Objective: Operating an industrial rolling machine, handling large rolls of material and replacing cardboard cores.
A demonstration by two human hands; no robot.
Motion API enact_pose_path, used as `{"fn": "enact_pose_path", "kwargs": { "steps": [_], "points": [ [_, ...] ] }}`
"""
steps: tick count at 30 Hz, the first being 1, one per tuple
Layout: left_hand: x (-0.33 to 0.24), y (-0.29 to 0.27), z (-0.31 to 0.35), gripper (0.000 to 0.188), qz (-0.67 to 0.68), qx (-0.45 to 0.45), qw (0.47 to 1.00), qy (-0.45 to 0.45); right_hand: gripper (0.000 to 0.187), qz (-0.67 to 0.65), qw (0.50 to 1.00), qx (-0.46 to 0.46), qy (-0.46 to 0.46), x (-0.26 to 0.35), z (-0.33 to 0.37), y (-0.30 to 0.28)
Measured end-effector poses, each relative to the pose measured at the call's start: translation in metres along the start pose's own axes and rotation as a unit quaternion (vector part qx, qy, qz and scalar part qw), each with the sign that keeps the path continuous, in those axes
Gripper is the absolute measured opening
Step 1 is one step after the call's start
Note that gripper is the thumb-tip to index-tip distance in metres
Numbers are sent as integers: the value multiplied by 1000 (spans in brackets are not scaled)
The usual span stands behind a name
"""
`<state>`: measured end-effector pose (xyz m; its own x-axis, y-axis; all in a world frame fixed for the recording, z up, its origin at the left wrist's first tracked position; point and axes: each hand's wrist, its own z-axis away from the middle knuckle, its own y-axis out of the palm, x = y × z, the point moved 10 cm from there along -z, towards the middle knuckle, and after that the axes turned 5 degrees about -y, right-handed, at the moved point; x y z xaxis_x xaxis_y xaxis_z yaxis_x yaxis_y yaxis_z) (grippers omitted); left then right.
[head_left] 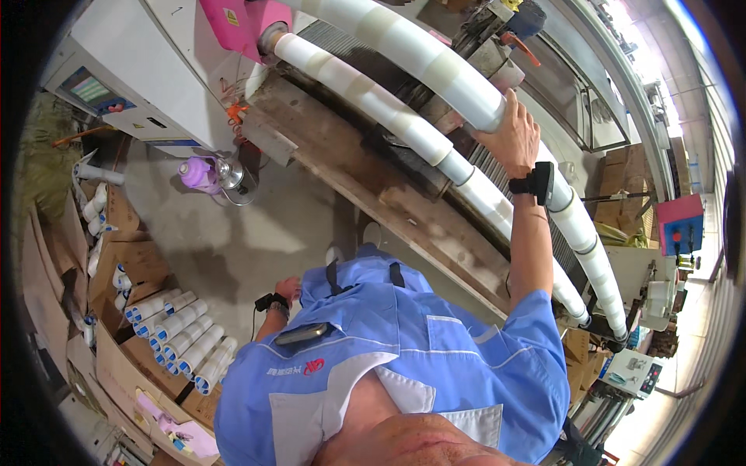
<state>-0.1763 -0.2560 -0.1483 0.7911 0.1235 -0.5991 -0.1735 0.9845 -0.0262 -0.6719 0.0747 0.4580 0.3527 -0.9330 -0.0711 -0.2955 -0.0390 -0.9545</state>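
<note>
Workshop floor (287, 225), grey and smooth, spreads ahead of the left hand in the head view. Farther ahead of that hand stands a white control cabinet (155, 70); off to its outer side, a cardboard box (148, 268) holds short white rolls (183, 326). A machine's brown bed (318, 147) runs slantwise, from ahead of the left hand to beneath the right forearm.

Two long white rolls with beige bands lie above the bed. The thick roll (435, 66) is directly under the right hand (513, 136), stretching away on both sides of it; the thin roll (373, 101) runs roughly alongside, on the body side of the right hand. Both look bent, probably from the wide lens.

The thick roll is likely stiff, smooth and rather slippery, and its length suggests weight too great for one hand. A broad palm laid over the curve, where the right hand is, seems a good place to steady it; lifting would call for a hold near each end.

The hands are well apart. The right rests on the thick roll with fingers spread rather than closed around it. The left hand (288, 290) hangs beside the hip, well away from both rolls, partly hidden; whether its fingers are curled cannot be told.
</note>
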Motion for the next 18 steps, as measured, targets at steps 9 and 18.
{"fn": "enact_pose_path", "kwargs": {
  "steps": [9,18],
  "points": [
    [8,3,36,29,149,-7,976,-159,101,-18,999,26,-36,1,-11,7],
    [20,-3,-4,31,-25,18,998,63,96,-46,998,21,-33,-3,-15,3]
  ]
}}
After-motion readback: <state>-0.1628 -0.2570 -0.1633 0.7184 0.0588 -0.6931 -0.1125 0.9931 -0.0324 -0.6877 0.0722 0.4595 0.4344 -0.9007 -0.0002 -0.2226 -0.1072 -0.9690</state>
